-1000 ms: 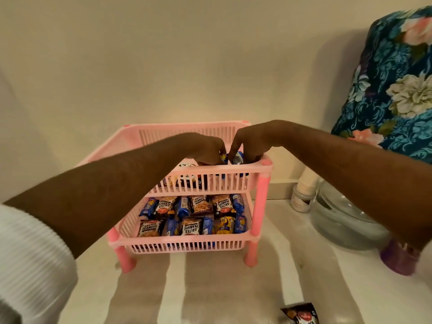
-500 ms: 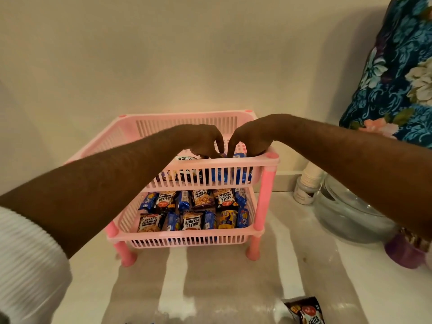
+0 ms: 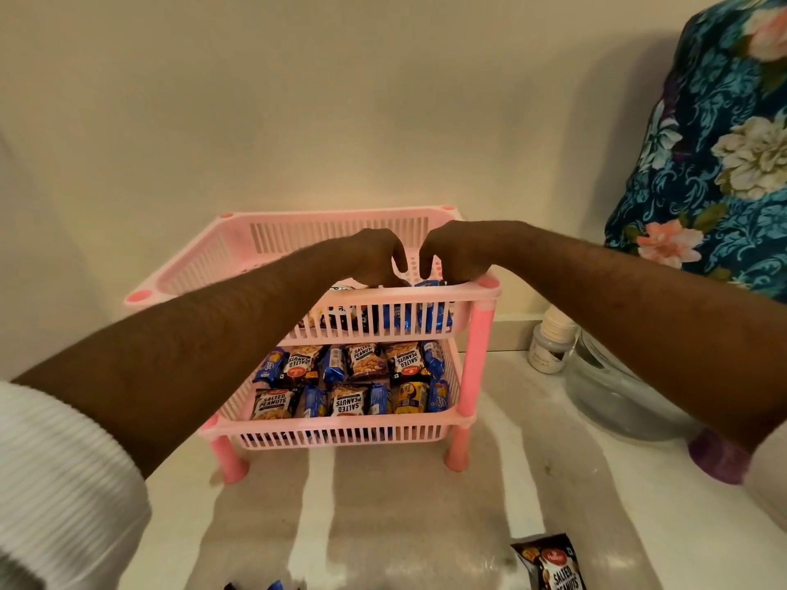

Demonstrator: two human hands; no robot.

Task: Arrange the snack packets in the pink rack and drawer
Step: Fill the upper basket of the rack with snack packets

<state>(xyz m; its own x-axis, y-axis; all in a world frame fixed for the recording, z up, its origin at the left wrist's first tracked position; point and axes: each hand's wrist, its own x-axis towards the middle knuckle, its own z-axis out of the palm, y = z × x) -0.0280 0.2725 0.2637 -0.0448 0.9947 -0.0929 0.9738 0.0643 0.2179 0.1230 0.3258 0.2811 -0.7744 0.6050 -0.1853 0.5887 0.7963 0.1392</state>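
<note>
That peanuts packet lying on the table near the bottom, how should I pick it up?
The salted peanuts packet lies flat on the white table, partly cut off by the picture's lower edge, apart from the pink rack. Come from above and pinch its crimped top edge, the end nearest the rack. That thin seam probably gives the easiest grip; the flat, slippery face gives fingers little to hold.

White ribbed sleeves (image 3: 64,483), bare forearms.

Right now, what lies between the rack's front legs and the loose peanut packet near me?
Only bare striped surface between the pink rack and the loose peanut packet, in the head view.
</note>
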